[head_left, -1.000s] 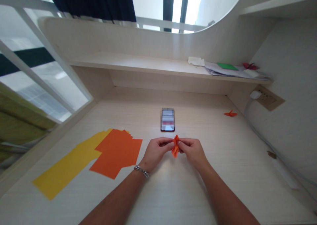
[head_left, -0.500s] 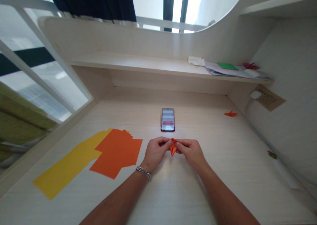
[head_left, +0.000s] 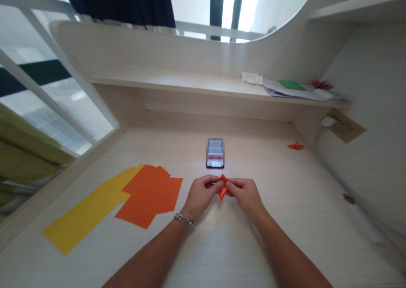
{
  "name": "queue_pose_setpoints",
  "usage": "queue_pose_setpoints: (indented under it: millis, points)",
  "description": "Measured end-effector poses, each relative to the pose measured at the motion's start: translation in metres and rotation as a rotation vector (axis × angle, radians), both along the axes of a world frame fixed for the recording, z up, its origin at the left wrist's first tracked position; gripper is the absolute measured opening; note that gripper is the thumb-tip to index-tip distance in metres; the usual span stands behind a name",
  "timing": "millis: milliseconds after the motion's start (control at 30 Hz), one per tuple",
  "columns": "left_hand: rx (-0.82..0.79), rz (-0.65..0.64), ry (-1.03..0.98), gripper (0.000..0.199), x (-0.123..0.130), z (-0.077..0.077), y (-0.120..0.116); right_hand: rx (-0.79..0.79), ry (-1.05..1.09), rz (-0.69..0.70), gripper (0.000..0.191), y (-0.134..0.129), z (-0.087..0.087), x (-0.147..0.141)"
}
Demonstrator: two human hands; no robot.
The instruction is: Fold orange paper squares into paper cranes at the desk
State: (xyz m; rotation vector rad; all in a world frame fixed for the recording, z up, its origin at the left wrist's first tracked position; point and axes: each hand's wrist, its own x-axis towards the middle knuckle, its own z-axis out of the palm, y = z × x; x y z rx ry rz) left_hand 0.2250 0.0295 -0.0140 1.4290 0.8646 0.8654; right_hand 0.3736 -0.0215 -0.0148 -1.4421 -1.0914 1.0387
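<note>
A small folded piece of orange paper (head_left: pixel 223 192) is held between my two hands, just in front of a phone (head_left: pixel 215 153) lying on the desk. My left hand (head_left: pixel 204 191) pinches its left side between thumb and fingers. On the other side, my right hand (head_left: pixel 243 190) grips it the same way. One pointed end hangs down toward me and a smaller tip sticks up between the fingertips. Part of the paper is hidden behind my thumbs. A silver chain bracelet (head_left: pixel 184 220) circles my left wrist.
Orange sheets (head_left: pixel 155 193) overlap yellow sheets (head_left: pixel 82 214) on the left of the desk. At the far right lies a folded orange paper crane (head_left: pixel 296 146), near a cable (head_left: pixel 330 169) plugged into a wall socket (head_left: pixel 345 126). Papers (head_left: pixel 288 92) rest on the shelf (head_left: pixel 177 80).
The folded orange paper has shifted very slightly, and a bit more of its upper tip shows above my fingers. Both hands keep nearly the same place and grip.
</note>
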Motion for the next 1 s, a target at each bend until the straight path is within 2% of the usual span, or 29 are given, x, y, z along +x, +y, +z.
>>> queue_pose_setpoints:
  millis: [167,433,533,667,1000]
  points:
    - [-0.08,-0.006,-0.042,0.028,-0.001,-0.004,0.002,-0.006,0.013,0.034,0.027,-0.001,0.001,0.001]
    - [0.006,-0.004,0.014,0.026,-0.003,-0.006,0.003,-0.048,0.031,0.064,0.026,-0.001,0.004,0.002]
    - [0.029,-0.007,0.034,0.026,-0.003,-0.005,0.003,-0.041,-0.034,0.084,0.026,-0.001,0.006,0.003]
    - [0.032,-0.036,0.084,0.026,-0.003,-0.002,0.002,0.063,-0.173,0.035,0.024,0.001,0.008,0.005]
    - [0.005,-0.139,0.149,0.022,-0.001,0.006,-0.005,0.091,-0.058,-0.053,0.016,0.002,0.002,0.004]
